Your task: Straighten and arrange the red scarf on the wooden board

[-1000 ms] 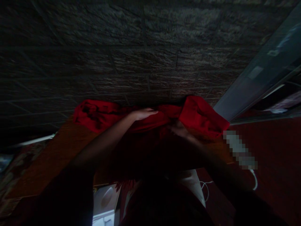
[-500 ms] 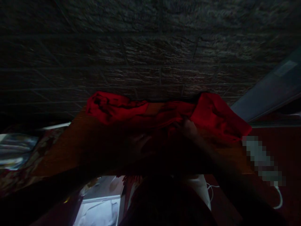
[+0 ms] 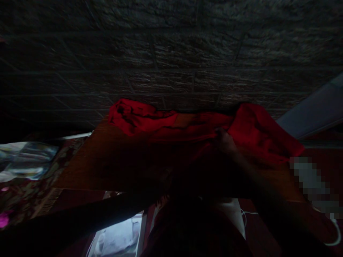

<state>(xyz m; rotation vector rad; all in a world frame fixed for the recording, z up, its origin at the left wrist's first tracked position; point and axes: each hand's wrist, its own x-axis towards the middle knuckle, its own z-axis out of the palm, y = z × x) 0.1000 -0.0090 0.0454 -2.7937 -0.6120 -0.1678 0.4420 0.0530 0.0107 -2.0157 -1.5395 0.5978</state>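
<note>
A red garment [image 3: 184, 134] lies spread across a wooden table [image 3: 85, 160], with one bunched part at the left and a wider part at the right. My right hand [image 3: 226, 141] is closed on the cloth near the middle right, its fingers pinching a raised fold. Lower down and nearer my body is my left hand [image 3: 166, 178], deep in shadow over the near part of the cloth. Its fingers are too dark to make out. The near part of the garment is also lost in shadow.
A dark tiled wall [image 3: 174, 57] rises behind the table. Below the near edge is a white box [image 3: 118, 235] with pale contents. A plastic-looking packet [image 3: 29, 159] lies at the left on a patterned rug. A white cable [image 3: 336, 232] curves at the lower right.
My left hand has drawn nearer to my body and darkened. My right hand now pinches a fold that is pulled tauter. The whole view has shifted, moving the table rightward.
</note>
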